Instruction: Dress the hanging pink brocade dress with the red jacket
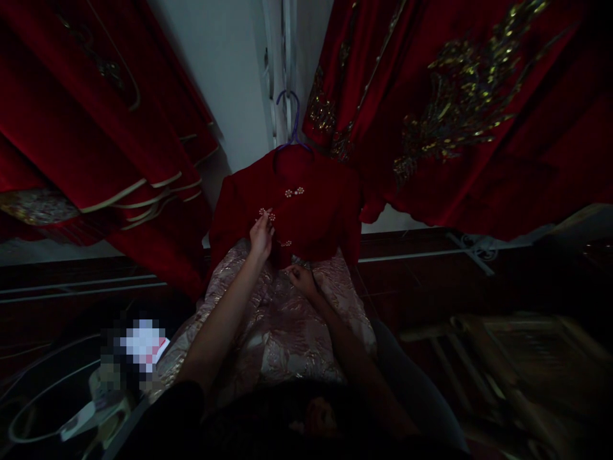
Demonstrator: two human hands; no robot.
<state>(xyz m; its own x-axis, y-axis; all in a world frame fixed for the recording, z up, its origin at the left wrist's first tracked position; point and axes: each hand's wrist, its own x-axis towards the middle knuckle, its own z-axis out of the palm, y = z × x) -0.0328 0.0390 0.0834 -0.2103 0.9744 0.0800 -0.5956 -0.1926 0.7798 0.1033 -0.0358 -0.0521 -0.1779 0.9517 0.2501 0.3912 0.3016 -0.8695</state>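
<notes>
A short red jacket (323,214) hangs in front of me on a purple hanger (297,118). Pearl-like flower clasps (295,191) run down its front. My left hand (261,237) pinches the jacket front beside the second flower clasp (267,214), with its fingertips at the clasp. Lower down, my right hand (302,281) has its fingers closed at the jacket's bottom hem. Beneath both forearms lies a pale pink, shiny brocade cloth (292,345), with its upper edge under the jacket. Dim light hides the exact grip of the fingertips.
Red garments with gold embroidery hang at the left (158,128) and right (479,179). Behind the jacket is a white metal rack post (288,51). A dark round container (29,409) stands lower left, and a wooden chair-like frame (531,358) lower right.
</notes>
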